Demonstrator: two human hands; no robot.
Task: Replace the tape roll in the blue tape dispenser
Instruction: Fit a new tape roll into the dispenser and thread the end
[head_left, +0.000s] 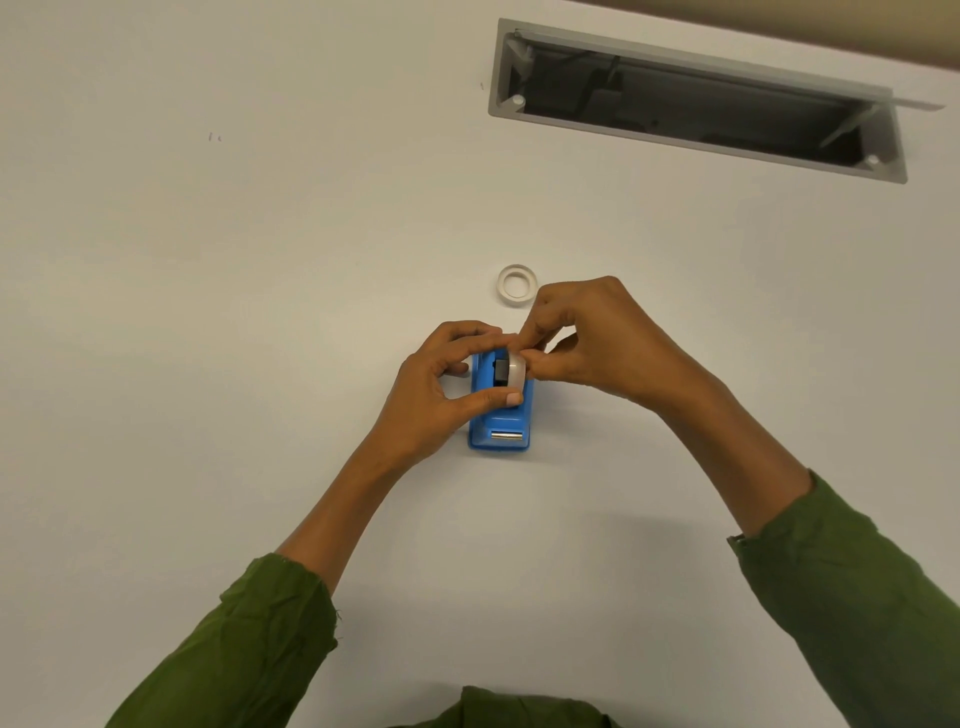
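You are fitting the round white tape roll (516, 370) into the small blue plastic tape dispenser (501, 418), which sits flat on the white table (260, 312) right in front of you. The roll looks full, with a black hub (502, 372) in its hole. Your left hand (441, 395) holds the roll from the side, fingers curled on it. Your right hand (587, 338) pinches its far edge. Next, I think, you must push the hub down into its slots. A thin, empty white ring (516, 283) lies just behind.
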